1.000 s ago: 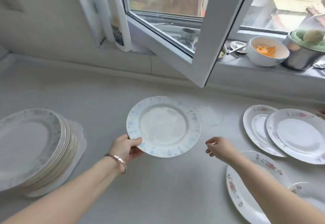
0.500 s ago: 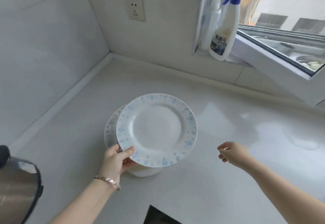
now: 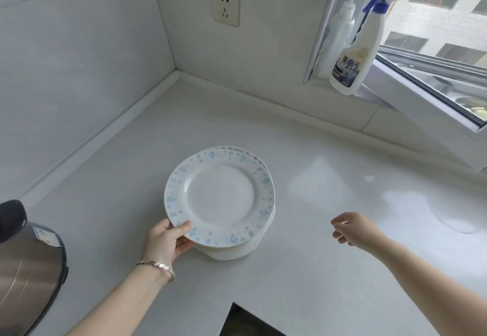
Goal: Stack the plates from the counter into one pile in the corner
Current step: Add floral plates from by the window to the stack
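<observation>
Head view: the left hand (image 3: 168, 240) pinches the near-left rim of the blue-spotted plate (image 3: 220, 198) in the middle of the frame, thumb on top and fingers curled under it. The plate is over the pile (image 3: 232, 252) on the counter (image 3: 316, 269), but it hangs toward the lower left. It is hard to tell if it rests there yet. The right hand (image 3: 351, 230), at the right of the frame, holds nothing, and its fingers are loosely bent. Only 1 hand holds the plate, so it could slip. If the hand lets go while the plate is off centre, the plate could tip, slide off and chip.

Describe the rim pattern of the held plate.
The round white plate has pale blue blotches round its rim; head view.
</observation>
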### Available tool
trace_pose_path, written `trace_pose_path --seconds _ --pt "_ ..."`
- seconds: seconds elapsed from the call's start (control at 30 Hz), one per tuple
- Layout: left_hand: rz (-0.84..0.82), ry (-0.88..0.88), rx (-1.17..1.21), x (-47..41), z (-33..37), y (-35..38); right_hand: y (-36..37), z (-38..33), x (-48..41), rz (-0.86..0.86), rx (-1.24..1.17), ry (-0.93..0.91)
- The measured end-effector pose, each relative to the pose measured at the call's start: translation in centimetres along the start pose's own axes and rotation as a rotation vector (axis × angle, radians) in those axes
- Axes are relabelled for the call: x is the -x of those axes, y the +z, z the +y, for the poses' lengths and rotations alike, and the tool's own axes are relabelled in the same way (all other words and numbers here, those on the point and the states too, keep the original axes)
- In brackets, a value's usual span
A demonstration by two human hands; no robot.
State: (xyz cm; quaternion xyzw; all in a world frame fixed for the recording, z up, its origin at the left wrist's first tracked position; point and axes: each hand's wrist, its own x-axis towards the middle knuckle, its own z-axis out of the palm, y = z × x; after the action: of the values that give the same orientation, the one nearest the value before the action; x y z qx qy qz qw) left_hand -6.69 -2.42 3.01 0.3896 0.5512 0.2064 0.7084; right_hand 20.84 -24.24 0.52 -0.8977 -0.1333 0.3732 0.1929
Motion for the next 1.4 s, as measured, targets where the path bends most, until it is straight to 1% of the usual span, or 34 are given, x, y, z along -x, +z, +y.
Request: trace_pose_path --seconds 0.27,0.43,0.53,0.63,0.77,0.87,0.97,1.07,1.13,1.17,1.2,1.27,1.3,1.33,1.4 --pt "0.026 -0.039 0.019 -0.9 -0.3 -0.5 0.6 -0.1 0.2 -0.001 0.027 -0.01" --pt "0.012 -0.024 -0.067 -1.2 -0.3 -0.8 1.3 -0.2 0.5 -0.022 0.034 -0.012" --pt "0.011 -0.02 -0.256 -1.4 0.1 -0.8 1.4 -0.3 0.5 -0.028 0.042 -0.01" --pt "0.035 0.004 -0.497 -2.0 0.2 -0.7 1.4 -0.3 0.4 -0.025 0.04 -0.006" --pt "0.07 0.041 -0.743 -2.9 0.4 -0.3 1.8 -0.3 0.5 -0.03 0.04 -0.003" --pt "0.112 0.124 -0.913 -3.0 0.6 -0.1 2.1 0.0 0.6 -0.029 0.039 0.005" --pt "0.152 0.215 -1.149 -2.5 0.6 -0.2 2.1 0.5 0.5 -0.034 0.033 0.022" --pt "0.239 0.324 -1.397 -1.9 0.8 -0.2 2.2 1.1 0.5 -0.032 0.023 0.033" --pt "0.283 0.43 -1.458 -1.2 1.2 0.5 2.2 1.7 0.6 -0.027 0.015 0.039" --pt "0.265 0.487 -1.421 -0.7 1.4 1.2 2.2 2.0 0.6 -0.025 0.01 0.046" --pt "0.202 0.52 -1.335 -0.2 1.6 2.2 2.3 2.5 0.6 -0.022 0.001 0.057" --pt "-0.027 0.494 -1.089 0.9 1.4 4.8 2.3 3.5 0.8 -0.019 -0.027 0.092" --pt "-0.159 0.452 -1.033 1.4 1.2 6.4 2.3 4.2 0.9 -0.017 -0.044 0.114" --pt "-0.291 0.415 -1.046 1.9 0.8 8.1 2.2 5.0 1.1 -0.016 -0.06 0.134" --pt "-0.544 0.327 -1.169 2.7 -0.2 11.9 2.0 6.7 1.6 -0.016 -0.09 0.166"
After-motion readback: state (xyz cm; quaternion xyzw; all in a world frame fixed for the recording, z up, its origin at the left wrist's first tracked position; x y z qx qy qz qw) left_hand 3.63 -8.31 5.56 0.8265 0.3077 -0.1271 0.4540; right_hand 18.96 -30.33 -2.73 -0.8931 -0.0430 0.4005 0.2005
